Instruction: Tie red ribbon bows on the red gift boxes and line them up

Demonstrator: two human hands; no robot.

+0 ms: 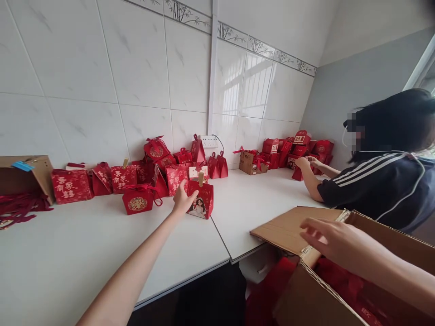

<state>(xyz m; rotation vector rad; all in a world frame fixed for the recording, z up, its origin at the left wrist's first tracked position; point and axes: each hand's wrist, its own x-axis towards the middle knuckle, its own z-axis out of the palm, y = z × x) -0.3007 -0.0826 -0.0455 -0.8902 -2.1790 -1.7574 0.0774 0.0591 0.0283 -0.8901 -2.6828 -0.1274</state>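
Note:
My left hand (184,198) reaches far across the white table (84,258) and grips the side of a red gift box (201,200) with a cartoon bride printed on its front. The box stands upright near the table's middle seam. My right hand (326,239) hovers with fingers spread over the flap of an open cardboard carton (292,228) at the lower right, holding nothing. Red items fill the carton (343,285).
Several red gift boxes (136,179) line the tiled wall. A brown carton (30,174) with red ribbons lies at the far left. Another person (380,181) at the right handles red boxes (299,147) stacked in the corner. A small cardboard box (248,163) stands by the wall.

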